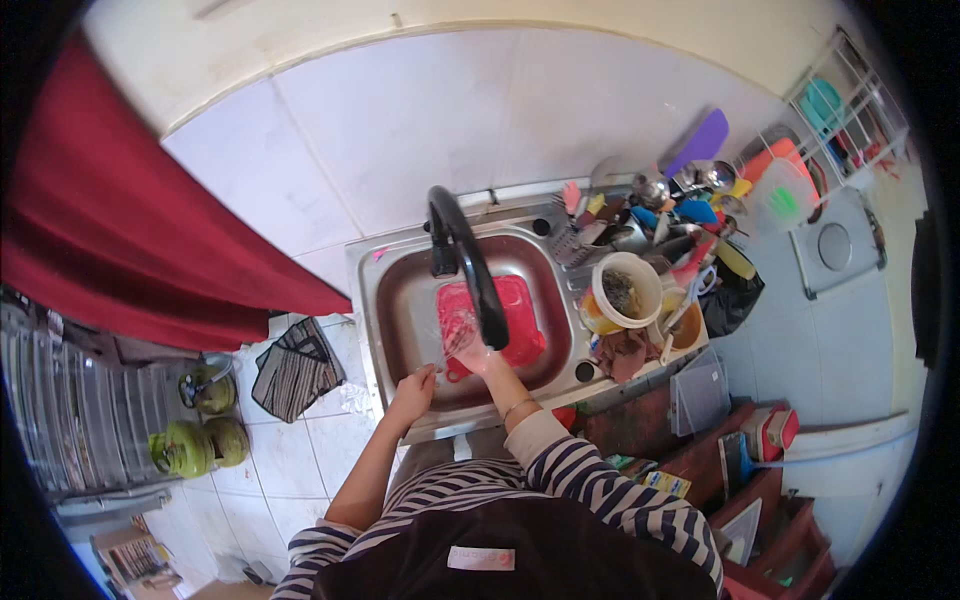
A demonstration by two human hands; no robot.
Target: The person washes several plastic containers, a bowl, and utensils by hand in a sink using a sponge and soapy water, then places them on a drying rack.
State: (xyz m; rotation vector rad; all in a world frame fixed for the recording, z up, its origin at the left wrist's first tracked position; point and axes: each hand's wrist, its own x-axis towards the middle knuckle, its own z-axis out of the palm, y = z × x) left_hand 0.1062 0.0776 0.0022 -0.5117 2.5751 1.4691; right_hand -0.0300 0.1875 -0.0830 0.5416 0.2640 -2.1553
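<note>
My left hand is closed on the thin handle of a wire whisk over the stainless steel sink. Against the whisk's wires is my right hand, partly behind the black faucet; whether its fingers grip the wires cannot be told. A red plastic cutting board or tray lies in the basin beneath the hands. Around the whisk the picture is blurred and looks like running water.
Right of the basin stand a white bucket with a scouring pad inside, a perforated metal utensil holder and piled kitchenware. A red curtain hangs at left. Green gas cylinders and a striped cloth are on the tiled floor.
</note>
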